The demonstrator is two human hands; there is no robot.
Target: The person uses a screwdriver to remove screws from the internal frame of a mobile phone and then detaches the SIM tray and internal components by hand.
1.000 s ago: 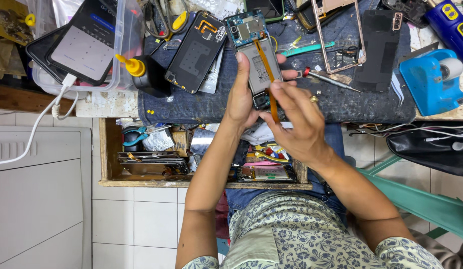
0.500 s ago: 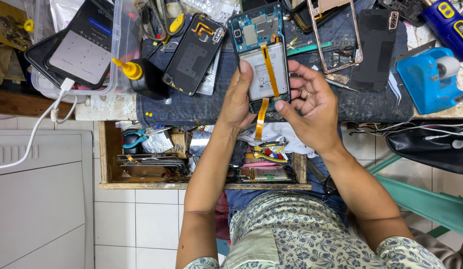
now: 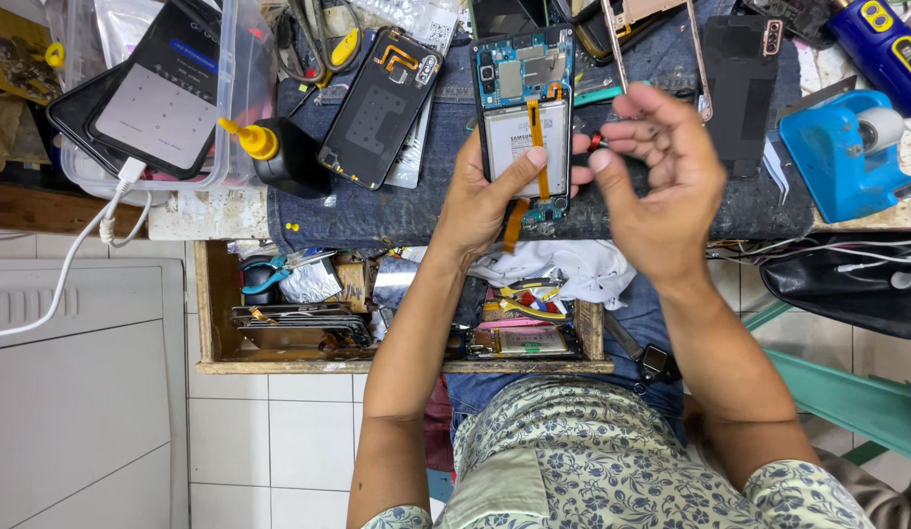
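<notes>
My left hand grips an opened phone over the denim mat. Its thumb rests on the white battery. The phone shows a blue circuit board at its top, and an orange flex cable hangs off its lower end. My right hand hovers just right of the phone, blurred, with its fingers curled towards the thumb. A bit of red shows at the fingertips. I cannot tell whether it is held or lies on the mat behind.
On the mat lie a black back cover, a black bottle with a yellow nozzle and a dark panel. A clear box holding a charging phone stands left, a blue tape dispenser right. An open drawer of parts sits below.
My left hand has lifted the phone off the mat and turned it upright. My right hand has drawn away from the phone to the right and curled its fingers.
</notes>
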